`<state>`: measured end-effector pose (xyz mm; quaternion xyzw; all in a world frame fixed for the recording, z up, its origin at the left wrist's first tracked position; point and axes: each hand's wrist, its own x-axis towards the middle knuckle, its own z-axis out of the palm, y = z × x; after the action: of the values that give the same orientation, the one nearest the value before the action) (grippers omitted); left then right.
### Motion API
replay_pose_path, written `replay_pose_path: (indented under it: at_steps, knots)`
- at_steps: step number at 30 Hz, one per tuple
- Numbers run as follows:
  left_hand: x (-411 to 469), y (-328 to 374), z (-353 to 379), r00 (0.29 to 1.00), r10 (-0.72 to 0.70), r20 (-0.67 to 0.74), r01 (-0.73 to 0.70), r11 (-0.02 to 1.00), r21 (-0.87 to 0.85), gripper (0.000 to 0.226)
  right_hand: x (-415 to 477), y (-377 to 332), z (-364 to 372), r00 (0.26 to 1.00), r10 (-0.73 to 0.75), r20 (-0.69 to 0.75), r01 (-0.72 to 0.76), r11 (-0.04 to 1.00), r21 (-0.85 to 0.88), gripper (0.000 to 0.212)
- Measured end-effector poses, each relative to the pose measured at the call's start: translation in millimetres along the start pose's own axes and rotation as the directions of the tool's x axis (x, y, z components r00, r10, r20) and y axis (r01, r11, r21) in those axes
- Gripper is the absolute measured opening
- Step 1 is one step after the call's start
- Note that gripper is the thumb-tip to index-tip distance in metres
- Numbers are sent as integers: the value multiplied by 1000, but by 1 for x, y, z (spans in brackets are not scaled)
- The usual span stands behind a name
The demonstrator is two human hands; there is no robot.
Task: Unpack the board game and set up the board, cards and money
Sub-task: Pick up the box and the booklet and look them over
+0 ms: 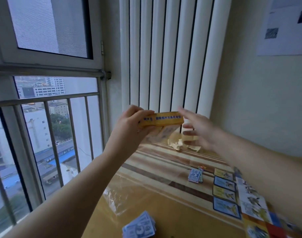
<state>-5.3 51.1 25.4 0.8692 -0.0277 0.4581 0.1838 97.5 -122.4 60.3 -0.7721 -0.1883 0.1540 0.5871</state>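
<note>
Two hands meet at the yellow game box (161,119) mid-frame. My left hand (129,124) clamps its left end in curled fingers and my right hand (198,133) hovers beside the other end, fingers spread and empty, so I'd brace both ends before tipping it. I count one board (253,203) at lower right, four cards (224,183) along its edge, and two money stacks (195,176).

We can't read the blue print on the long yellow cardboard box (165,119), too smeary, and the left hand (129,125) covers one end. The right hand (198,133) is just a blur. The colourful printed game board (249,202) runs off the right edge under that forearm; the blue paper money stack (140,226) gets clipped at the bottom.
</note>
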Motion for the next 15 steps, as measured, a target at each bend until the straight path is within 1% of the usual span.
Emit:
replay_pose_path:
  at_steps: [1,2,4,5,6,8,10,12,13,15]
  knots:
    - [2,2,4,994,90,-59,-87,995,56,39,-3,-5,-7,995,74,63,-82,988,133,61]
    - [5,6,10,981,167,-95,-157,982,105,39,-5,-9,-13,983,117,141,-149,959,240,64]
    - [9,14,24,951,290,-108,-271,949,164,40,-8,-11,-20,961,109,254,-197,915,352,61]
    - [10,19,32,935,339,-106,-318,932,172,39,-7,-11,-21,962,83,260,-183,903,388,55]
    - [11,23,40,922,372,-106,-352,921,167,39,-7,-11,-21,972,57,228,-154,888,433,48]
    - [13,30,55,901,419,-113,-399,902,167,40,-4,-6,-18,994,31,108,-84,843,532,39]
    - [16,37,70,876,474,-85,-457,874,166,46,1,1,-16,999,26,33,-40,802,596,27]
    - [16,41,81,867,496,-37,-493,867,76,53,7,8,-15,999,43,10,-41,796,604,12]
    - [17,41,84,871,492,-1,-492,871,23,53,12,11,-19,998,67,-11,-48,806,591,6]
    - [17,35,90,878,467,104,-468,883,-14,48,23,17,-32,992,116,-51,-72,843,533,4]
